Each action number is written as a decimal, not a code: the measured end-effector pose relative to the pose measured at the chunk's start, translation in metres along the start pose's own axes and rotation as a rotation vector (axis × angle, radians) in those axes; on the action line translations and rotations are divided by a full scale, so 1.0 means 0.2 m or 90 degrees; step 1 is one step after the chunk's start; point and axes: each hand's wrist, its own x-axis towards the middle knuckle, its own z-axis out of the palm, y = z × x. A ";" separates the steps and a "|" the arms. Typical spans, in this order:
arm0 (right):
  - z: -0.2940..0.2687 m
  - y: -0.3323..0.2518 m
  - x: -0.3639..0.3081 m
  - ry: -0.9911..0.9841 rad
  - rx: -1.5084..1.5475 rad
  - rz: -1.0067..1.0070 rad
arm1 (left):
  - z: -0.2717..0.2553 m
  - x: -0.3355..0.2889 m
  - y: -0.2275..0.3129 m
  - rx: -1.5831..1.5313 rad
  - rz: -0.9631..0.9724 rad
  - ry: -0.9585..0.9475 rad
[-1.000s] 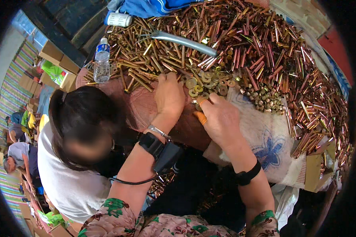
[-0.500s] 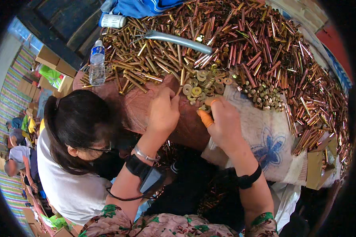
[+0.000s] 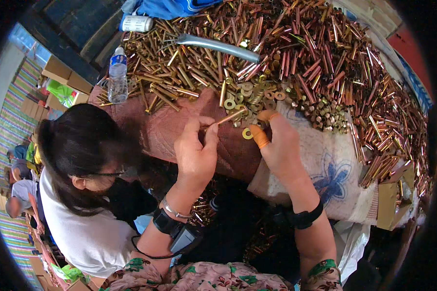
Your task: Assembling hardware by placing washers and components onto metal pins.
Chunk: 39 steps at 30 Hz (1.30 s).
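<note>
My left hand (image 3: 195, 150) pinches a brass-coloured bolt (image 3: 232, 116) between thumb and forefinger, its far end tilted up to the right. Orange covers wrap the thumb and forefinger of my right hand (image 3: 281, 148). At that thumb's tip is a brass-coloured washer (image 3: 247, 133), apparently gripped, though the contact is partly hidden. Just beyond both hands lies a pile of loose washers (image 3: 257, 97). Small hex nuts (image 3: 327, 115) are heaped to its right. More bolts (image 3: 167, 92) are spread at the left, and metal sleeves (image 3: 320, 58) cover the far right.
A grey-blue tube (image 3: 218, 47) rests across the heap. A water bottle (image 3: 117, 77) and a white container (image 3: 136, 23) stand at far left. Close on my left sits a person (image 3: 87, 213). Reddish woven sacking (image 3: 167, 138), a pale cloth (image 3: 347, 169) and a cardboard box (image 3: 393, 203) are near.
My left hand has turned and now holds the bolt slanting to the right. My right hand has drawn slightly away from the washer pile, and a washer shows at its thumb.
</note>
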 end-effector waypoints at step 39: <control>-0.32 -0.02 -0.04 -0.209 0.379 0.374 | 0.22 -0.17 0.19 -0.426 -0.301 -0.331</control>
